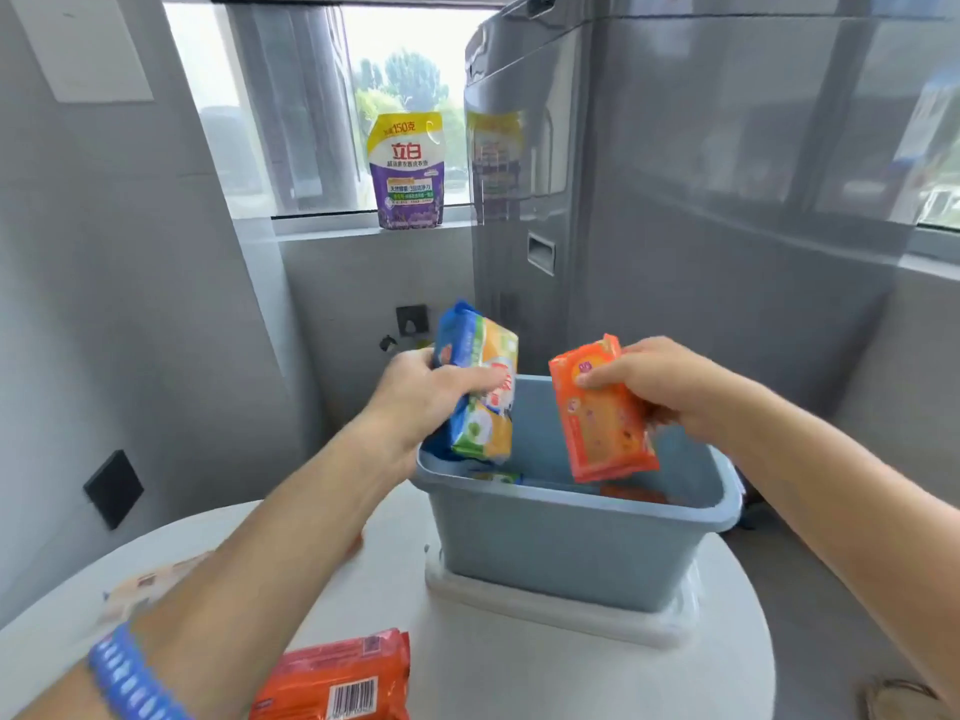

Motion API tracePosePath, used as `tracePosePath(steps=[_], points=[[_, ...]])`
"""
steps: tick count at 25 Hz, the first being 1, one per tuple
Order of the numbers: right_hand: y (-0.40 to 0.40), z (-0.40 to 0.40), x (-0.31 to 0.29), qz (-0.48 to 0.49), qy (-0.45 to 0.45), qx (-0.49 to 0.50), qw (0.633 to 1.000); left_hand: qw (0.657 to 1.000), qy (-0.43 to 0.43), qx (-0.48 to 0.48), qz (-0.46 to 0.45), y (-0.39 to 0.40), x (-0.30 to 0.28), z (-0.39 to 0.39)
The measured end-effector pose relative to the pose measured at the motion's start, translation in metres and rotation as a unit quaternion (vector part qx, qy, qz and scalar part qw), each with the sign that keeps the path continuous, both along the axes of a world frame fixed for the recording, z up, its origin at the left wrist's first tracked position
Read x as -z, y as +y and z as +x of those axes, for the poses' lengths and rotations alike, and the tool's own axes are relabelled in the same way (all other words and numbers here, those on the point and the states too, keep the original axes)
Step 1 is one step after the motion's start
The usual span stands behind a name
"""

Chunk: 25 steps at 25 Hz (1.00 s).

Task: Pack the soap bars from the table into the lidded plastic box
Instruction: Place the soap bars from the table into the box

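Note:
A blue-grey plastic box point(566, 553) stands open on the round white table, resting on its white lid point(545, 613). My left hand point(426, 394) grips a blue, green and yellow soap pack point(480, 387) above the box's left rim. My right hand point(660, 381) holds an orange soap pack point(597, 418) tilted over the box's opening. Other soap packs lie low inside the box point(631, 493). Another orange soap pack point(337, 678) lies on the table near its front edge. A pale pack point(140, 587) shows blurred beside my left forearm.
A purple and yellow detergent pouch point(405, 168) stands on the window ledge behind. A tall grey appliance point(524, 200) rises right behind the box. A black wall plate point(111, 488) sits low on the left wall.

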State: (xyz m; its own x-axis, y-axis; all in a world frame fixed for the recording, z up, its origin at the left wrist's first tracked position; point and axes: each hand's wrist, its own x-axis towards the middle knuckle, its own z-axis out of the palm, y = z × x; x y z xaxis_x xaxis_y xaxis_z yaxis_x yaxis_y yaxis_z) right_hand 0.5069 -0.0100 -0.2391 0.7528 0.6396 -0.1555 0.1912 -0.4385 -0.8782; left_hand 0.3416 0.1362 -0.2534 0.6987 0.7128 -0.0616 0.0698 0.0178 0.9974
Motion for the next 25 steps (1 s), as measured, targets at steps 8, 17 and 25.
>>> tracePosePath(steps=[8, 17, 25], points=[[0.038, 0.024, 0.086, -0.171, 0.009, -0.054, 0.984, 0.884, 0.397, 0.095, 0.229, 0.024, 0.061, 0.065], [0.028, 0.022, 0.093, -0.390, -0.247, -0.202, 0.864, 0.694, 0.433, 0.194, 0.541, 0.021, 0.064, 0.058], [0.034, 0.021, 0.088, -0.395, -0.186, -0.307, 0.846, 0.722, 0.416, 0.196, 0.517, 0.021, 0.058, 0.050]])
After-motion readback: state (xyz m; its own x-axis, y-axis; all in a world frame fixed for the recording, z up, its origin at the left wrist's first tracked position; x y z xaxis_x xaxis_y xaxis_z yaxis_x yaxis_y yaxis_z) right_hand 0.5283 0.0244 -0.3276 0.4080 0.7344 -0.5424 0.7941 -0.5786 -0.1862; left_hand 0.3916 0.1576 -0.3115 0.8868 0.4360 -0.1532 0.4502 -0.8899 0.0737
